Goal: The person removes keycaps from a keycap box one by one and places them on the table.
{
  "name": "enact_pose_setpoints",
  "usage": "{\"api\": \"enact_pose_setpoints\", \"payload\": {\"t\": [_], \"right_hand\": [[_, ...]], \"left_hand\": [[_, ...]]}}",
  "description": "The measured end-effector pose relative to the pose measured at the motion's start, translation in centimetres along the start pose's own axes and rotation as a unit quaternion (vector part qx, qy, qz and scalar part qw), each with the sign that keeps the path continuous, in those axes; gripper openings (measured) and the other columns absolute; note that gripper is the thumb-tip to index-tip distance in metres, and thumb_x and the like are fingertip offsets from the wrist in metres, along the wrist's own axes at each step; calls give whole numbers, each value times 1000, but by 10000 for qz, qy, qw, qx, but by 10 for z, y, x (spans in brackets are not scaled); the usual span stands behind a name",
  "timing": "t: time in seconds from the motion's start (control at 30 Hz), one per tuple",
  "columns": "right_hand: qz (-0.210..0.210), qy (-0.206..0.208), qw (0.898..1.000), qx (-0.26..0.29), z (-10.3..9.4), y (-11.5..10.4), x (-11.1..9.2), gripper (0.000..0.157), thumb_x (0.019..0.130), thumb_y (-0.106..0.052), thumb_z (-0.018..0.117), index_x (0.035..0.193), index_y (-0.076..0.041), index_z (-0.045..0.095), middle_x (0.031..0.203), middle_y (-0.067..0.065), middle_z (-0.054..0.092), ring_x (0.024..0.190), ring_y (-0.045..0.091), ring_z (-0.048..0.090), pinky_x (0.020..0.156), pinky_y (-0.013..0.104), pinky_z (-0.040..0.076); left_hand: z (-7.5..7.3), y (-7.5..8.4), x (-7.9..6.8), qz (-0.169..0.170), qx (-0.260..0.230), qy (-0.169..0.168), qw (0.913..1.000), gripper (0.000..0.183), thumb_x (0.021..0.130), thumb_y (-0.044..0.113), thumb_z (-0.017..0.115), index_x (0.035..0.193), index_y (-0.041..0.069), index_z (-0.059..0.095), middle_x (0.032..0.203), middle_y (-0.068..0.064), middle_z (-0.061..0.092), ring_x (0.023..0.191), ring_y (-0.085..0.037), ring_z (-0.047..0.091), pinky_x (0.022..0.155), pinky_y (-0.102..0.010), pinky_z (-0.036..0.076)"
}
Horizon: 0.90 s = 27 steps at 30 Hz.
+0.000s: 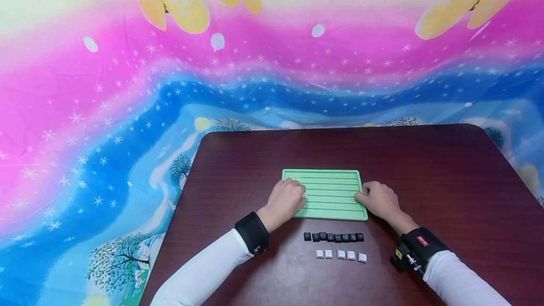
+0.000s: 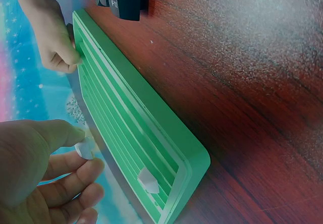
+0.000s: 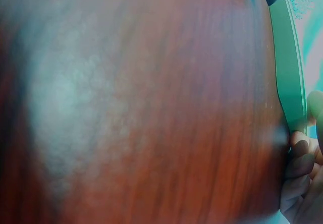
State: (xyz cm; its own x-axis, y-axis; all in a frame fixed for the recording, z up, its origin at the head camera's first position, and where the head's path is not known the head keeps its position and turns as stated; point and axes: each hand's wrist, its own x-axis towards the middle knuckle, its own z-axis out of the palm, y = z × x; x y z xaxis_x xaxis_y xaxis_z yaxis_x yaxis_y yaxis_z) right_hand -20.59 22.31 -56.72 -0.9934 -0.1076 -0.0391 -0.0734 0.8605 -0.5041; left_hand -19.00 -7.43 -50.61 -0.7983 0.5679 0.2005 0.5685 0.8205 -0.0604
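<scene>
— So, what lies nearest you?

— Five small white keycaps (image 1: 341, 254) in a loose row on the table (image 1: 446, 178), a dark reddish wood-grain top with rounded corners. Just beyond them a tighter row of black keycaps (image 1: 333, 237), squarish and glossy; in the left wrist view a few of them show printed legends.

— And past those?

— Next comes the tray (image 1: 327, 194), a flat mint-green plastic rectangle with a raised rim and long parallel ridges running its width. My hands sit at its two short ends.

— What is your left hand (image 1: 285, 200) doing?

— It rests over the tray's left edge, fingers curled. From the left wrist camera I see my thumb and forefinger pinching a white keycap (image 2: 85, 149), held just off the tray's ridges, not touching them.

— Is anything in the tray?

— One white cap (image 2: 148, 180) sits in a groove close to the corner nearest my left fingers. The other grooves I can see hold nothing.

— And the right hand (image 1: 379, 199)?

— Its fingers are bent against the tray's right rim, thumb on the edge, gripping it. The right wrist view shows little more than blurred wood, the tray's green side and my knuckles beside it.

— Farthest off?

— Behind the table hangs a cloth (image 1: 127, 84), smooth fabric printed in pink, blue and pale yellow bands with white snowflakes and small trees.
</scene>
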Motion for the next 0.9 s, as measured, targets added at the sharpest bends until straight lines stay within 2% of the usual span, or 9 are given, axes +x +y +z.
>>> {"api": "enact_pose_setpoints", "payload": {"t": [0.2, 0.4, 0.6, 0.9], "right_hand": [[-30, -19, 10000, 4, 0, 0, 0, 38, 88, -24, 62, 61, -17, 36, 56, -6, 26, 52, 13, 23, 52, 27, 18], [6, -39, 10000, 3, -1, -1, 0, 38, 88, -24, 62, 60, -17, 37, 56, -6, 26, 52, 13, 24, 52, 27, 19], [52, -68, 10000, 0, -2, -1, 0, 38, 88, -24, 62, 61, -16, 37, 56, -6, 27, 52, 13, 25, 52, 28, 19], [105, -68, 9999, -4, -2, -1, 0, 38, 87, -24, 62, 60, -16, 36, 55, -6, 26, 52, 13, 23, 51, 27, 19]], "left_hand": [[-1, 3, -1, 17, -79, -6, 10000, 13, 87, 18, 68, 74, 20, 66, 69, 7, 61, 66, -11, 55, 55, -22, 36], [-5, 7, -3, 69, -34, -73, 9999, 9, 88, 21, 69, 79, 20, 68, 75, 7, 66, 71, -12, 59, 60, -24, 42], [-11, 11, -6, 159, 90, 6, 9998, 8, 90, 26, 70, 84, 20, 71, 79, 7, 69, 74, -11, 62, 65, -25, 48], [-13, 15, -10, 276, 106, 44, 9996, 7, 88, 26, 70, 86, 20, 71, 78, 7, 68, 73, -11, 62, 62, -24, 47]]}}
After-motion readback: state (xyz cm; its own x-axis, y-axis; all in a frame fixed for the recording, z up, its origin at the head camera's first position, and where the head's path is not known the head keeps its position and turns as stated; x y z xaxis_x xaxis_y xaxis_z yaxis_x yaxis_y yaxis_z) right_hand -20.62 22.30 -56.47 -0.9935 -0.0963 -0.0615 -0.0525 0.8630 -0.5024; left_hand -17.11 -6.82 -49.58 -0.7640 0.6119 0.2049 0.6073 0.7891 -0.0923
